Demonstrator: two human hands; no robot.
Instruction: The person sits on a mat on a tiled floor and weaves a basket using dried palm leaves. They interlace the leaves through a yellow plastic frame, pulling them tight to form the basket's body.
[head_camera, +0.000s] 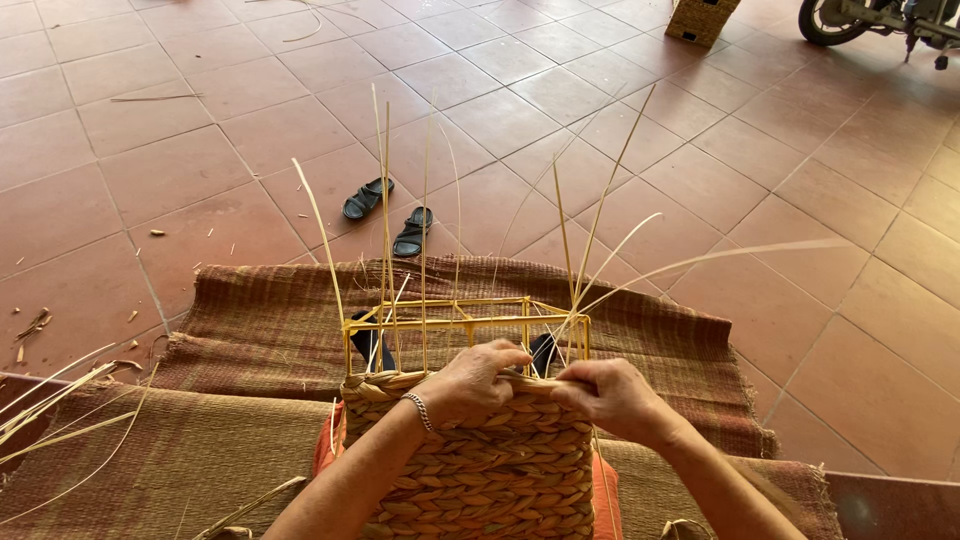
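Note:
A half-woven basket (480, 470) of thick braided straw sits on a yellow wire frame (465, 320), close in front of me. Thin pale reeds (385, 220) stand up from its rim. My left hand (470, 385), with a silver bracelet at the wrist, presses on the top row of weave and pinches a straw strand. My right hand (610, 398) grips the same strand (530, 380) just to the right, at the basket's rim.
A brown woven mat (250, 330) lies under the basket on a red tiled floor (200, 160). A pair of black sandals (390, 215) lies beyond it. Loose reeds (50, 400) lie at the left. A finished basket (700, 20) and a motorbike wheel (830, 20) stand far back.

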